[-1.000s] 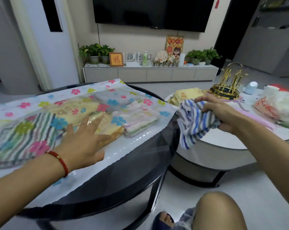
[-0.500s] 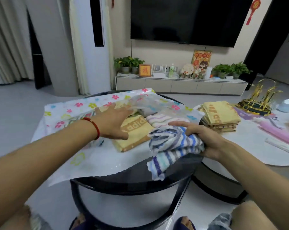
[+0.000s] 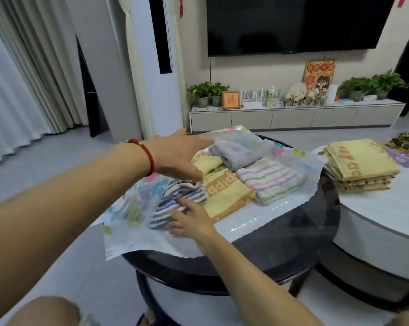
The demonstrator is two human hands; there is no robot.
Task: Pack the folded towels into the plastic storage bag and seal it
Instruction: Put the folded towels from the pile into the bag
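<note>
The plastic storage bag (image 3: 128, 234), clear with coloured flowers printed on it, is lying flat across the dark round table (image 3: 281, 250) in the middle of the frame. Inside or under its film four folded towels are sitting side by side: a grey one (image 3: 236, 151), a pale yellow one (image 3: 207, 162), a yellow one with brown lettering (image 3: 224, 194) and a pastel striped one (image 3: 269, 178). A blue-striped towel (image 3: 175, 203) is going in at lower centre, its folds already loosening. More yellow towels (image 3: 361, 163) are waiting in a stack on the white table (image 3: 386, 212) at right.

The risk, as it looks, is that the blue-striped towel bunches as it is being pushed, leaving a lump that is keeping the bag from closing flat. The thin film could also be sliding on the smooth tabletop, since much of the bag is hanging over the near edge.

The right hand (image 3: 191, 222) is reaching in from the lower right, fingers spread and fairly straight, pressing on the blue-striped towel rather than gripping it. The left hand (image 3: 177, 156), with a red bracelet (image 3: 148, 158) at the wrist, is stretching across from the left with flat, extended fingers, apparently lifting or holding back the upper layer of film; whether it is pinching the film cannot be told.
</note>
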